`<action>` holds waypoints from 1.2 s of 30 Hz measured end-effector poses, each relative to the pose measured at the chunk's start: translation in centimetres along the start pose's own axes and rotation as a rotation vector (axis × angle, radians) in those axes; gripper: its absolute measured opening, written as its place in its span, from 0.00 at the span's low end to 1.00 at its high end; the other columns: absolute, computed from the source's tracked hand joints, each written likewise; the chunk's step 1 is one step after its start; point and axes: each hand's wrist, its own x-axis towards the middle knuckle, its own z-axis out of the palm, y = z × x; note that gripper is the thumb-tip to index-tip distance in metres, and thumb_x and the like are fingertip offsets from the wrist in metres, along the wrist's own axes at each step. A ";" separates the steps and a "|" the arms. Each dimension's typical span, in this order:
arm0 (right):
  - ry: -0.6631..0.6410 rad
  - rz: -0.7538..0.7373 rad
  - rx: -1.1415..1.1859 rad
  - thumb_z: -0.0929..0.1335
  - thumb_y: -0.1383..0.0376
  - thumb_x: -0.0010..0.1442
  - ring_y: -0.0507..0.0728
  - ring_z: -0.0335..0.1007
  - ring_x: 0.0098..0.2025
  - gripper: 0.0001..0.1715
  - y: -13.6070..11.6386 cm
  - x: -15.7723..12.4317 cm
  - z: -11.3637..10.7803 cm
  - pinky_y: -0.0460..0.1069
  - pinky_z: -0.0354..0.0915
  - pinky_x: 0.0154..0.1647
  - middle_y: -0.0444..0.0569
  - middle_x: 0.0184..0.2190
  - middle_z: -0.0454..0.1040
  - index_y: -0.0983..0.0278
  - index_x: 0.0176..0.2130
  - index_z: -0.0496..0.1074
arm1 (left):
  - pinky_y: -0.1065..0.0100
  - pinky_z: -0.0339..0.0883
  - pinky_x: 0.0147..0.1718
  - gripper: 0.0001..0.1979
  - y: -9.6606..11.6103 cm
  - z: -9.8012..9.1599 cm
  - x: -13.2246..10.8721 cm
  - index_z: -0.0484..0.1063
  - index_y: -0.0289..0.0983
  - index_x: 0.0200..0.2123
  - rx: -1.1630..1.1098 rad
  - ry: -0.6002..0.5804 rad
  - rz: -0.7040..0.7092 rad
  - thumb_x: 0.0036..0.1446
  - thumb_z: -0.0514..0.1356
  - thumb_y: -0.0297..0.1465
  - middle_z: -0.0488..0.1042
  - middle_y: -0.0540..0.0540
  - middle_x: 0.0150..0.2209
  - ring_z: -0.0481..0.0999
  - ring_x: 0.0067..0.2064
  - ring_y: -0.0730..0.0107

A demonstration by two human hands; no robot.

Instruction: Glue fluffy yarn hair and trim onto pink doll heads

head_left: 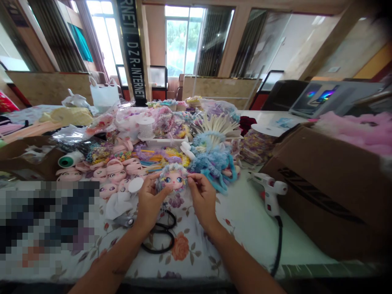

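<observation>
Between my hands is a small doll head (175,180) with large blue eyes and a fluffy pastel trim around its face. My left hand (149,200) grips it from the left, thumb across the lower edge of the face. On the opposite side, the thumb and fingers of my right hand (202,198) pinch the fluffy trim. Black-handled scissors (159,250) lie on the flowered cloth under my left wrist, their blades partly hidden. Several bare doll faces (116,174) are piled to the left, near a white round disc (135,185).
A white glue gun (269,190) with a black cord rests at right, beside a large cardboard box (330,192). Light blue fluffy yarn (211,163) lies beyond my right hand. A white spool (145,128) and bagged trims fill the back. A green-ended roll (70,160) lies left.
</observation>
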 end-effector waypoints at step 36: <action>-0.025 0.019 0.086 0.70 0.57 0.57 0.56 0.68 0.41 0.14 0.8 -1.5 2.0 0.52 0.64 0.44 0.46 0.37 0.71 0.60 0.40 0.68 | 0.65 0.67 0.46 0.24 0.1 0.2 -0.3 0.72 0.36 0.46 0.004 0.142 -0.027 0.44 0.70 0.34 0.75 0.46 0.42 0.73 0.45 0.67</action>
